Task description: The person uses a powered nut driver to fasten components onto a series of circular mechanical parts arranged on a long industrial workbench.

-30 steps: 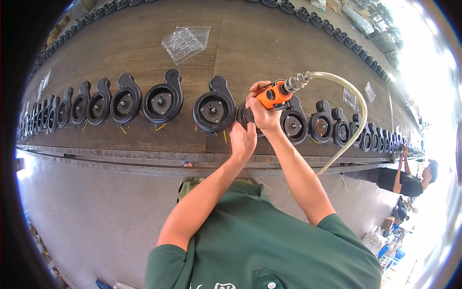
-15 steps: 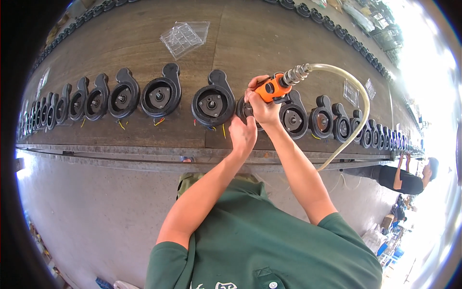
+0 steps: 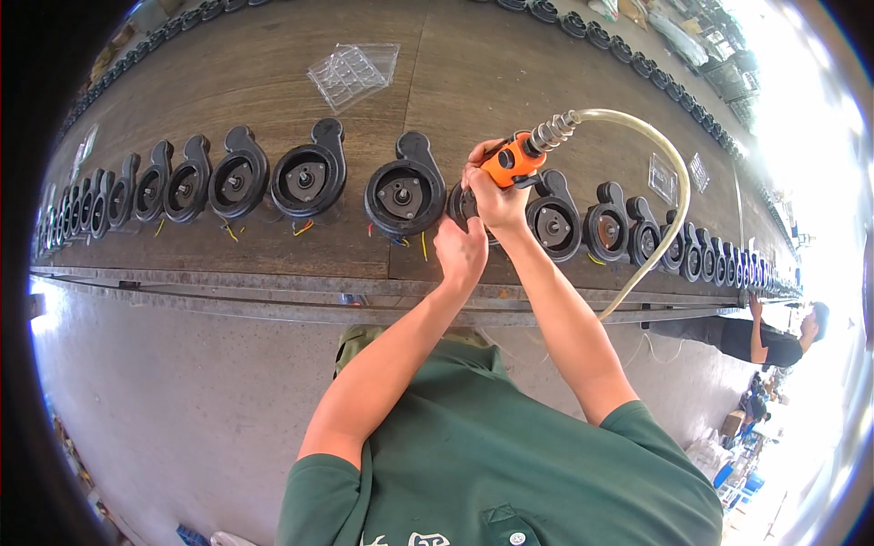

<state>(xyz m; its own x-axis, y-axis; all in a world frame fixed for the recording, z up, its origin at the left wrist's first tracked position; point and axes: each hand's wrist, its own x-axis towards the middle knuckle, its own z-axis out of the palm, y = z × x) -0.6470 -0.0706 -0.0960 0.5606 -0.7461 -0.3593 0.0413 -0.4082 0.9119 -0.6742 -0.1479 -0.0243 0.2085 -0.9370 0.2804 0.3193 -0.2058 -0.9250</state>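
Observation:
My right hand (image 3: 499,198) is closed around an orange air-powered driver (image 3: 514,163), held tilted over one of the round black blower housings (image 3: 461,206). A clear hose (image 3: 675,162) with a metal spring sleeve runs from the driver and loops down to the right. My left hand (image 3: 461,246) is closed on the near left rim of that same housing. My hands and the tool cover most of it, and the driver's tip is hidden. Just left stands another blower housing (image 3: 404,197), with a metal plate, a shaft and short coloured wires.
Similar housings (image 3: 309,181) stand in a long row on both sides along the brown table (image 3: 273,250). Clear plastic trays (image 3: 353,75) lie farther back. Another row (image 3: 598,32) lines the far edge. At the far right, a person in dark clothes (image 3: 774,346) is at the table.
The driver and its hose have shifted very slightly to the left. My left hand stays on the rim. At the far right, the other person's arms have moved a little.

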